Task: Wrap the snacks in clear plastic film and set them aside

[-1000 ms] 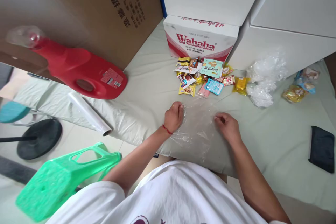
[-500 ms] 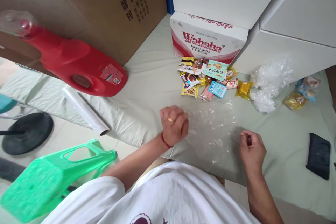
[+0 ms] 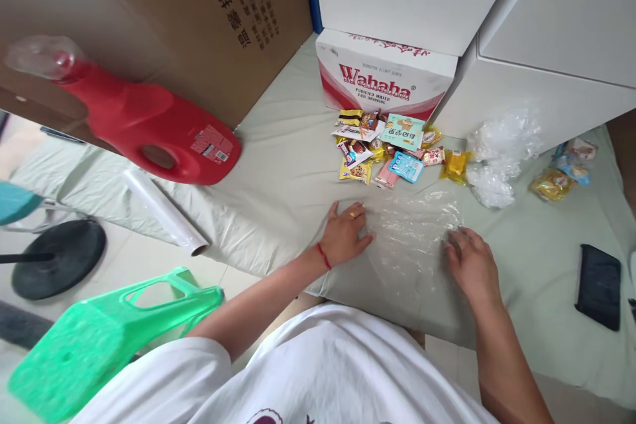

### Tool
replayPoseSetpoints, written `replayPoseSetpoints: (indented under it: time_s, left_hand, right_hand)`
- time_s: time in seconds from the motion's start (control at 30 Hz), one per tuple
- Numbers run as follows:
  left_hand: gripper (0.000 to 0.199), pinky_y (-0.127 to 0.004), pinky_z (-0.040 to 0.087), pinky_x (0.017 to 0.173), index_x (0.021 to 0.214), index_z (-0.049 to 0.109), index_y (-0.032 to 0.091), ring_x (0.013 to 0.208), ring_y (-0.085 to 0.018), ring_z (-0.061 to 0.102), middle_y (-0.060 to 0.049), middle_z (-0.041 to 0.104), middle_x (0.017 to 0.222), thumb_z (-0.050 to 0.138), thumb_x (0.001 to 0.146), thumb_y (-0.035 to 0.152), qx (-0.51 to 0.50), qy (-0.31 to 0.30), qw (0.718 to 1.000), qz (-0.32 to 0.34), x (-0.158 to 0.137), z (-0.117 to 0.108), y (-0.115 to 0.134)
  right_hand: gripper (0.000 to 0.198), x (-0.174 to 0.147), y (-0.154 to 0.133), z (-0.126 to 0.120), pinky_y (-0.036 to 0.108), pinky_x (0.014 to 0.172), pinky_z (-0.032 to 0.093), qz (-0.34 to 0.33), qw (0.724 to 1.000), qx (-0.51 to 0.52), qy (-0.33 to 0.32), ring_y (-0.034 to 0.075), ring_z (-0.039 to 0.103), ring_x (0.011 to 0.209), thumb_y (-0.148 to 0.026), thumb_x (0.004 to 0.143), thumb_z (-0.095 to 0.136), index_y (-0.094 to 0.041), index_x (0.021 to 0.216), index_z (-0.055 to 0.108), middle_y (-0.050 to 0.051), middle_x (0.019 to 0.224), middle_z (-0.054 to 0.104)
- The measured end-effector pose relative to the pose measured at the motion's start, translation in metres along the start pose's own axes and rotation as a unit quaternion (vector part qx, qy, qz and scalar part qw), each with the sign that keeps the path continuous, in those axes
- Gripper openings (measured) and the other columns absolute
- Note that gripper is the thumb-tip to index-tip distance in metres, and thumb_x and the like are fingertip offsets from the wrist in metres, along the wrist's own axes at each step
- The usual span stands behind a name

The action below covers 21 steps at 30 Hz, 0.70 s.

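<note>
A thin sheet of clear plastic film point(image 3: 410, 235) lies spread on the pale green cloth in front of me. At its left edge rests my left hand point(image 3: 346, 233), palm down with the fingers apart. My right hand point(image 3: 471, 262) is at the right edge, its fingers bent but loose and touching the film. Neither hand is closed round anything. Just beyond the film lies a pile of wrapped snacks point(image 3: 405, 167), with packets in yellow, light green, blue and pink. Crumpled clear plastic bundles point(image 3: 491, 185) sit to the right of the pile.
Behind the snacks stands a Wahaha carton point(image 3: 382, 73). A red jug point(image 3: 163, 126) lies at the left beside a roll of film point(image 3: 163, 212). A green plastic stool point(image 3: 74, 344) is at lower left. Far right are a black phone point(image 3: 599, 286) and small wrapped items point(image 3: 551, 184).
Both hands have gone from closed to open and lowered onto the film's edges. The film now lies flatter on the cloth. The view has shifted slightly.
</note>
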<state>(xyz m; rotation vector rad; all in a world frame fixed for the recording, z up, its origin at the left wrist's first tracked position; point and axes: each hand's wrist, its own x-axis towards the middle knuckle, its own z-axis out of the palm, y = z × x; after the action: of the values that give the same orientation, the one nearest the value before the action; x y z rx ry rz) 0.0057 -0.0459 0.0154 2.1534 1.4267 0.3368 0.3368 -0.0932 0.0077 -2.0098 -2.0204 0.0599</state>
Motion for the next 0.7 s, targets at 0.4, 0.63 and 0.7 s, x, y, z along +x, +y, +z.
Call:
replayPoseSetpoints:
  time_s: [0.4,0.63,0.7]
  left_hand:
    - [0.056,-0.071,0.018,0.127,0.123,0.070,0.029,0.159,-0.038,0.030,-0.009,0.037,0.171,0.080,0.070,0.015,0.009,-0.109,0.989,0.103,0.056,-0.031,-0.029]
    - [0.019,-0.043,0.054,0.099,0.105,0.067,0.020,0.110,-0.025,0.065,-0.013,0.067,0.115,0.058,0.095,0.035,-0.113,0.242,0.959,-0.093,0.005,-0.023,-0.008]
    - [0.026,-0.037,0.054,0.081,0.091,0.063,0.021,0.083,-0.021,0.063,-0.007,0.065,0.091,0.052,0.099,0.042,-0.144,0.187,0.959,-0.157,-0.011,-0.015,0.002]
  right_hand:
    - [0.041,-0.045,-0.109,-0.020,0.045,0.098,0.056,-0.342,0.912,0.072,-0.217,0.028,0.066,0.118,-0.008,0.097,0.054,-0.022,0.132,0.071,0.010,0.141,0.068]
    - [0.046,-0.036,-0.145,0.004,0.049,0.102,0.055,-0.303,0.909,0.052,-0.283,0.031,0.063,0.127,-0.015,0.101,0.054,-0.020,0.146,0.060,0.012,0.158,0.054]
    - [0.046,-0.030,-0.151,0.005,0.049,0.104,0.054,-0.293,0.910,0.070,-0.283,0.031,0.061,0.128,-0.017,0.102,0.053,-0.019,0.148,0.059,0.012,0.158,0.054]
